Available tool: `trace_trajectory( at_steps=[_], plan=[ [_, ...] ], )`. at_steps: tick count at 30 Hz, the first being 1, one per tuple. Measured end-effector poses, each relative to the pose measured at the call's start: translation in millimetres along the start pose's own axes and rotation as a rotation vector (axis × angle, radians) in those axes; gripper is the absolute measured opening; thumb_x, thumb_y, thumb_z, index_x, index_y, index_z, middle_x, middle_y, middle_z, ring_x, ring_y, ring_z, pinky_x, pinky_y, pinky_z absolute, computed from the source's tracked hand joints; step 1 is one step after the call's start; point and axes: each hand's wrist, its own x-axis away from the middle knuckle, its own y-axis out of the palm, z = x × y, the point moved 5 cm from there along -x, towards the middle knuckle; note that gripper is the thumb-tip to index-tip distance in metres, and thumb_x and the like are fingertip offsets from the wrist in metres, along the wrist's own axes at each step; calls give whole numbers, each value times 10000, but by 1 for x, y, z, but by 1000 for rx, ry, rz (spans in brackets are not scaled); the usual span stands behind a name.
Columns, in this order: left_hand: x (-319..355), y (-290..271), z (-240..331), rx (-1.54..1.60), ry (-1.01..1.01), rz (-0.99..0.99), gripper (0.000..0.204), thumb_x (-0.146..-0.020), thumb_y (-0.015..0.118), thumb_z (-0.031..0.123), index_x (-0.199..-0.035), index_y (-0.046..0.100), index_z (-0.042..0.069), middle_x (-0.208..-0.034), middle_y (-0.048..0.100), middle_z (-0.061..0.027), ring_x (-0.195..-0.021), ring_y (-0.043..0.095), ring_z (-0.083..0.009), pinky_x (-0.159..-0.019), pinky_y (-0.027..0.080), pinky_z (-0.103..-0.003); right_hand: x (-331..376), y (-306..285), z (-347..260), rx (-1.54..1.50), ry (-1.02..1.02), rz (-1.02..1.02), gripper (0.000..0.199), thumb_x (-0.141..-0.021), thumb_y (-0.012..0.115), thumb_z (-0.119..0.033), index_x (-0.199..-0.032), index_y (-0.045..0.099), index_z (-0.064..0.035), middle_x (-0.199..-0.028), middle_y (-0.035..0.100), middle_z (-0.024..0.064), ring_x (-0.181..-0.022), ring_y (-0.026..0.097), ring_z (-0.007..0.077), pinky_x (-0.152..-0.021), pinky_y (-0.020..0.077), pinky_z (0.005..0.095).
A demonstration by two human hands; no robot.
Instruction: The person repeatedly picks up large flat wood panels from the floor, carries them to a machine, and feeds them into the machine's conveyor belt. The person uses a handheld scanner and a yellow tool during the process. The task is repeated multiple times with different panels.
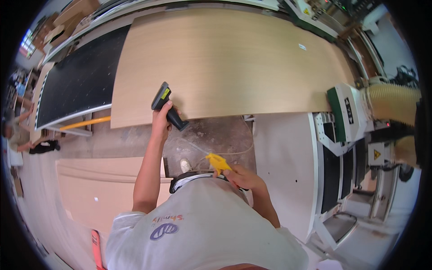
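left hand grips a scanner at the wood panel's near edge; right hand clenches a yellow air gun. scanning step; aim needs steadiness.

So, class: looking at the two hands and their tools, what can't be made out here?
- Head view: right hand covers the yellow tool's grip.
- Left hand wraps the scanner's handle.
- Small tag on the wood panel: too small to make out.
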Motion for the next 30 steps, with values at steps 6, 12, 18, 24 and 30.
trace_trajectory(
  at_steps=[6,12,18,24,30],
  plan=[
    [-2,19,-12,-96,-52,-134,334,-905,645,404,-899,624,71,-708,677,-75,-418,520,-71,-319,279,-213,9,0,-1,-17,129,87,336,-1048,410,-358,-1092,622,-102,-982,618,58,-928,563,188,-854,442,333],
    [-7,30,-19,-81,-45,-114,313,-894,658,385,-901,629,74,-709,667,-62,-399,479,-54,-329,239,-204,31,-15,10,-107,175,156,377,-1040,443,-421,-1085,621,-91,-950,627,57,-858,573,196,-795,461,339],
    [-26,19,-37,231,-115,97,369,-914,635,460,-957,618,95,-826,706,-89,-455,521,-76,-360,290,-207,16,11,17,236,-27,268,385,-997,503,-411,-1112,622,-64,-981,652,183,-891,635,342,-777,468,438],
    [-10,11,-16,262,-156,-24,461,-919,614,518,-992,621,63,-854,710,-130,-440,489,-70,-368,314,-196,8,25,-17,186,-115,167,344,-1015,508,-310,-1101,618,4,-974,649,143,-900,608,262,-816,468,368],
    [1,6,-23,295,-156,97,386,-907,647,489,-959,620,108,-805,701,-94,-444,507,-75,-362,276,-201,9,20,-13,210,-40,246,342,-1016,508,-300,-1117,603,13,-964,652,126,-915,615,245,-828,465,366]
  ],
)
